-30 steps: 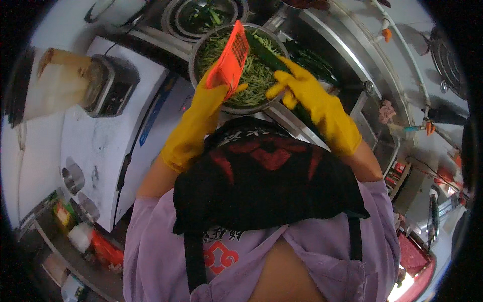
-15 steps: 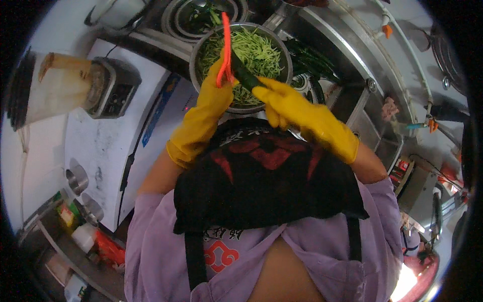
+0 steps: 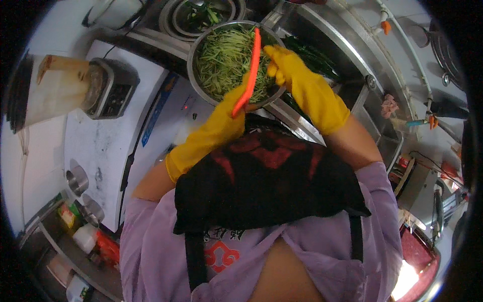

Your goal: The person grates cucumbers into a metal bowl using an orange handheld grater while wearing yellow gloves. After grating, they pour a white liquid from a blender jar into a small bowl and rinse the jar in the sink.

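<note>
My left hand [image 3: 216,121], in a yellow rubber glove, grips the lower end of an orange-red grater [image 3: 254,63]. The grater appears edge-on, slanting over a steel bowl [image 3: 193,75]. Pale green cucumber shreds [image 3: 221,63] fill much of that bowl. To the right of the grater, my right hand [image 3: 297,73], gloved the same way, is over the bowl's right rim with its fingers bent together. Whatever those fingers hold is hidden from this view.
Whole dark green cucumbers [image 3: 314,58] lie in the metal sink right of the bowl. Nested steel bowls [image 3: 168,20] with green pieces stand behind. A blender [image 3: 113,88] sits on a white surface [image 3: 103,156] at left. A pipe [image 3: 412,50] runs along the right wall.
The grater has shifted right and its lower end has come nearer to me. My right hand has moved up and right. The cucumber seen between my hands earlier no longer shows there.
</note>
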The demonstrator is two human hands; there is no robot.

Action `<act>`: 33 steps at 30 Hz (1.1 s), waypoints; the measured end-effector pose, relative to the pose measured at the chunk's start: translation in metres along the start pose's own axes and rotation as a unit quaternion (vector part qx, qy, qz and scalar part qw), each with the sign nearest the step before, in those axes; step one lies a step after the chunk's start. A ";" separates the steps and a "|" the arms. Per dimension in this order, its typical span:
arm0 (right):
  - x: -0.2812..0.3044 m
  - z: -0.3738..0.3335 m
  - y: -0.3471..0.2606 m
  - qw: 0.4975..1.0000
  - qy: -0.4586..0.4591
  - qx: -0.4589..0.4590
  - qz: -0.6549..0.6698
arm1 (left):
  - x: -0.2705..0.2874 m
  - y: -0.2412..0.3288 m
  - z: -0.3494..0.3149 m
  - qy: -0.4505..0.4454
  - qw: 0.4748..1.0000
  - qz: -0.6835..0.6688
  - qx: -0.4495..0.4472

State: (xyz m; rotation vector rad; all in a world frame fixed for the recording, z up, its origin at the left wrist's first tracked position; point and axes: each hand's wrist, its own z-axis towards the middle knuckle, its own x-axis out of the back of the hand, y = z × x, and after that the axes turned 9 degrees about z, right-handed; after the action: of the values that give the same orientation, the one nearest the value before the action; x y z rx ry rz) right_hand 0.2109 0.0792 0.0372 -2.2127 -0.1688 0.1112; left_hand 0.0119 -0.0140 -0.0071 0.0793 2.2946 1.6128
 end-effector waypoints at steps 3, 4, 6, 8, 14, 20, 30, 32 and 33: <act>-0.009 -0.021 -0.002 0.999 -0.021 -0.029 -0.017 | 0.010 0.010 -0.001 0.009 0.983 0.179 -0.050; -0.029 -0.059 -0.010 0.997 -0.066 0.005 -0.033 | 0.014 0.017 0.017 0.020 0.999 0.041 -0.028; -0.049 -0.081 -0.001 0.993 -0.099 -0.020 -0.065 | 0.015 0.028 0.014 0.040 0.996 0.083 0.000; -0.045 -0.066 -0.001 0.996 -0.080 -0.007 -0.034 | 0.020 -0.011 0.015 0.035 0.995 0.015 -0.093; 0.016 0.016 0.010 0.979 0.053 -0.017 0.196 | -0.002 0.029 -0.014 -0.028 0.995 -0.085 -0.044; -0.023 -0.071 0.012 0.977 -0.099 0.000 0.190 | 0.012 0.037 0.012 0.060 0.993 -0.099 0.005; -0.014 -0.033 -0.007 0.999 0.003 -0.033 0.038 | 0.002 -0.010 -0.009 0.010 0.973 0.149 -0.178; -0.012 -0.017 -0.001 0.993 0.069 -0.023 0.092 | 0.001 -0.007 -0.018 -0.017 0.952 0.209 -0.221; -0.010 -0.017 0.006 0.994 0.068 -0.004 0.089 | 0.000 -0.007 -0.016 -0.013 0.952 0.203 -0.231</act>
State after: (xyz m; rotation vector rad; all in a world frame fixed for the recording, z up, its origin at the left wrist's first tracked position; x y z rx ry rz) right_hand 0.2036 0.0610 0.0429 -2.2317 0.1030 0.0565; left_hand 0.0086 -0.0312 -0.0090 0.4805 1.9017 2.2955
